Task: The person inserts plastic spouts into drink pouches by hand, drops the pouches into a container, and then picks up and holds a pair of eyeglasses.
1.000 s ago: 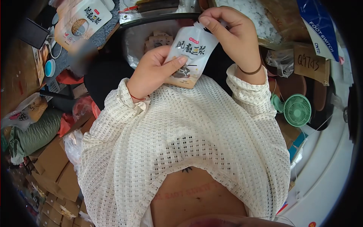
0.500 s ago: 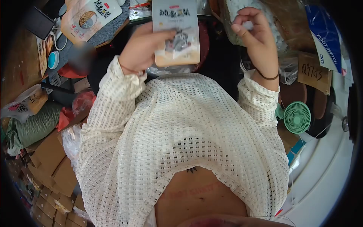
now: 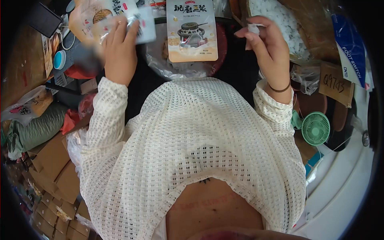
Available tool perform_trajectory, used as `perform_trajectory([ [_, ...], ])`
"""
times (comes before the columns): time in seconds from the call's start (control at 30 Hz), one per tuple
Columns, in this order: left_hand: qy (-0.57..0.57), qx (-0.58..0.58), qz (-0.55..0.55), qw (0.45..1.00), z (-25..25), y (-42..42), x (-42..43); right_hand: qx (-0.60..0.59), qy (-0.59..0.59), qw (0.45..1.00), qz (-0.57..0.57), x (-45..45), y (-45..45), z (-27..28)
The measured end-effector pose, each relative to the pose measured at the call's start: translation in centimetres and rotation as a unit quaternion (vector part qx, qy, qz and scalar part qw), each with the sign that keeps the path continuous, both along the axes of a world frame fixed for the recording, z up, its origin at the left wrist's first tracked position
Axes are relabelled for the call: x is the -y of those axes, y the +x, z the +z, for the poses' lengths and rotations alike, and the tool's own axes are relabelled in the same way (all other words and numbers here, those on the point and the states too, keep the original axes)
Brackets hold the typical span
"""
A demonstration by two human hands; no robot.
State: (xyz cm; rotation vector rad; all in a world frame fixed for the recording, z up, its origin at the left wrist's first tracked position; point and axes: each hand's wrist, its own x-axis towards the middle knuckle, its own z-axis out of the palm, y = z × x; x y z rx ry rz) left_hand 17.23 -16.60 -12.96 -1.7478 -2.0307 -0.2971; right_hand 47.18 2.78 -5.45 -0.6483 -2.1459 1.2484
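Note:
My left hand (image 3: 120, 52) is at the upper left, its fingers over a printed pouch (image 3: 146, 28) that is blurred and tilted; the thumb is hidden. Beneath it lies another pouch (image 3: 86, 18) with a round picture of beans. A soybean milk pouch (image 3: 192, 34) faces me at top centre, touched by neither hand. My right hand (image 3: 270, 48) is raised at the upper right, with thumb and fingers pinching a small white plastic piece (image 3: 254, 29), perhaps a spout or cap.
Many small white pieces (image 3: 282, 20) fill a bag at the upper right. A blue and white "FOOT SWITCH" box (image 3: 348, 50), a marked cardboard piece (image 3: 336, 84) and a green fan (image 3: 315, 128) stand at the right. A phone-like dark screen (image 3: 45, 21) and cardboard boxes (image 3: 60, 168) are at the left.
My left hand has let go of the centre pouch and moved left onto another one. The centre pouch is now uncovered. My right hand still pinches the white piece.

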Motion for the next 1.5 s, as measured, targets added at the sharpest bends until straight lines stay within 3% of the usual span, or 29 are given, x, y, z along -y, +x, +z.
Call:
perform_trajectory([
  [0.07, 0.075, 0.251, -0.01, 0.965, -0.3, 0.3, 0.5, -0.011, -0.002, 1.0, -0.013, 0.3, -0.8, -0.5],
  [0.1, 0.102, 0.401, 0.0, 0.91, 0.6, 1.2, 0.5, 0.035, 0.112, 0.993, 0.004, 0.2, -1.2, -1.0],
  [0.13, 0.127, 0.54, 0.009, 0.832, 1.2, 2.0, 0.3, -0.012, 0.226, 0.973, 0.045, 0.3, -2.5, -1.3],
  [0.17, 0.149, 0.673, -0.036, 0.724, 1.1, 2.7, -0.2, -0.02, 0.266, 0.962, 0.06, 0.8, -3.6, -1.4],
  [0.2, 0.101, 0.698, -0.028, 0.708, 1.5, 3.3, -0.4, -0.027, 0.305, 0.949, 0.075, 1.3, -4.4, -1.3],
  [0.27, 0.002, 0.742, -0.013, 0.67, 2.9, 4.6, -0.6, 0.014, 0.138, 0.988, 0.06, 2.7, -4.6, 0.1],
  [0.3, 0.014, 0.724, -0.034, 0.688, 3.2, 5.5, -1.0, 0.035, 0.053, 0.997, 0.053, 3.1, -4.7, 0.9],
  [0.4, -0.066, 0.7, -0.071, 0.707, 3.5, 6.9, -1.6, -0.081, -0.052, 0.992, 0.079, 2.2, -5.7, 2.4],
  [0.43, -0.056, 0.734, -0.1, 0.67, 3.5, 7.6, -1.9, -0.14, 0.019, 0.989, 0.052, 2.2, -6.7, 1.6],
  [0.53, -0.094, 0.817, -0.088, 0.562, 4.5, 8.9, -2.4, -0.042, 0.096, 0.989, 0.103, 1.6, -6.5, 2.5],
  [0.57, -0.106, 0.862, -0.109, 0.484, 4.3, 9.0, -2.4, -0.056, 0.196, 0.975, 0.086, 1.0, -6.3, 2.1],
  [0.7, -0.141, 0.862, -0.134, 0.467, 4.4, 10.3, -2.7, -0.055, 0.176, 0.98, 0.073, 0.6, -4.9, 1.9],
  [0.8, -0.169, 0.849, -0.14, 0.48, 3.6, 10.6, -3.3, -0.069, -0.101, 0.993, -0.001, 1.2, -4.2, 2.0],
  [0.83, -0.174, 0.852, -0.135, 0.475, 3.6, 10.6, -3.4, -0.005, 0.01, 1.0, 0.004, 1.4, -4.1, 2.7],
  [0.87, -0.18, 0.855, -0.131, 0.469, 3.6, 10.6, -3.6, 0.049, -0.007, 0.998, 0.026, 2.2, -4.0, 4.0],
  [0.93, -0.174, 0.876, -0.124, 0.433, 4.1, 11.0, -3.6, 0.062, 0.161, 0.984, 0.042, 0.8, -3.2, 1.5],
  [1.03, -0.183, 0.892, -0.128, 0.392, 4.1, 11.4, -3.8, 0.112, 0.117, 0.982, 0.099, -0.4, -2.2, 0.8],
  [1.1, -0.178, 0.906, -0.126, 0.362, 3.4, 11.7, -4.2, 0.05, 0.269, 0.96, 0.066, -0.8, -2.3, 1.2],
  [1.13, -0.176, 0.903, -0.119, 0.373, 3.0, 11.3, -4.5, 0.019, 0.343, 0.938, 0.048, -1.1, -2.3, 1.5],
  [1.2, -0.17, 0.896, -0.105, 0.395, 2.3, 9.8, -5.0, 0.138, 0.465, 0.866, -0.122, -2.9, -0.1, 2.1],
  [1.27, -0.12, 0.901, -0.116, 0.4, 2.7, 7.8, -6.0, 0.28, 0.448, 0.83, -0.178, -3.9, 2.2, 1.0],
  [1.3, -0.117, 0.859, -0.142, 0.477, 0.5, 5.7, -7.1, 0.276, 0.449, 0.834, -0.164, -4.3, 2.4, 0.4],
  [1.37, -0.102, 0.909, -0.128, 0.383, 2.4, 4.9, -8.1, 0.267, 0.452, 0.84, -0.135, -5.5, 2.1, -0.7],
  [1.43, -0.117, 0.847, -0.166, 0.49, 2.1, 3.6, -9.3, 0.248, 0.425, 0.86, -0.137, -5.3, 1.7, -0.3],
  [1.47, -0.1, 0.92, -0.127, 0.358, 1.6, 4.0, -9.1, 0.24, 0.411, 0.869, -0.137, -5.3, 1.6, -0.2],
  [1.5, -0.087, 0.903, -0.131, 0.401, 1.6, 4.0, -8.9, 0.222, 0.407, 0.876, -0.134, -5.6, 1.7, -0.4],
])
